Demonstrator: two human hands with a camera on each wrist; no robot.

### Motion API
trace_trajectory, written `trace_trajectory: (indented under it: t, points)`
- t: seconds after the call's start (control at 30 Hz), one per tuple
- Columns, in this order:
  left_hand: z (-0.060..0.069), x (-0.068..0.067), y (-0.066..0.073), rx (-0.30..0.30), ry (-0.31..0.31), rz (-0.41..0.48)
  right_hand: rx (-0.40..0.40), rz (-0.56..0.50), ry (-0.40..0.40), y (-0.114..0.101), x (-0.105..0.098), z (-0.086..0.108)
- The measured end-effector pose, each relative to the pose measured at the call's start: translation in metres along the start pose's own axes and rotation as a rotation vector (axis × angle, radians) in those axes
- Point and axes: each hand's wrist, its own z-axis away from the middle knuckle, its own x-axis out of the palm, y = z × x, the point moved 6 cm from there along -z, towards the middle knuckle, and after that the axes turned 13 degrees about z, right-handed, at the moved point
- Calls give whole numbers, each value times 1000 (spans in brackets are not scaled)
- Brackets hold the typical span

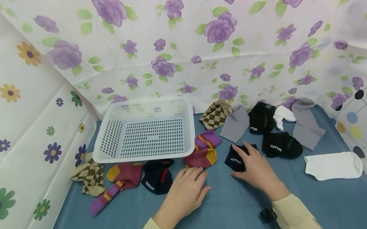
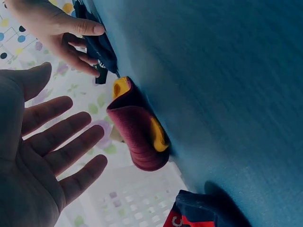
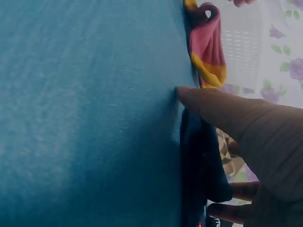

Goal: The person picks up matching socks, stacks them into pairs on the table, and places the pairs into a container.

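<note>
Right of and nearer than the white perforated plastic basket (image 1: pixel 143 158), the right hand (image 1: pixel 257 169) spreads over a navy, COTTON-lettered fabric sock (image 1: pixel 232 157), apparently to steady it; before the basket's near right corner, the left hand (image 1: pixel 185 192) hangs open-fingered, empty.

Clock face on head view: we log a navy sock (image 1: pixel 235 160), white lettering, between 4 and 5; a maroon-purple sock (image 1: pixel 202 158), yellow-striped, at 5; checked beige-brown sock (image 1: pixel 92 178) at 8; white sock (image 1: pixel 333 166) at 4; blue table (image 1: pixel 233 209); white basket (image 1: pixel 143 157); purple-flowered white backdrop (image 1: pixel 255 54), green-leaved.
</note>
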Motion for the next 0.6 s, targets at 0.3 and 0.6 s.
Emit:
trace_trajectory:
  t: [0.3, 0.6]
  points:
    - [-3, 3, -1, -16, -25, 0, 12, 45, 36, 3, -4, 5]
    - [-4, 6, -2, -62, -63, 8, 29, 3, 41, -2, -12, 14]
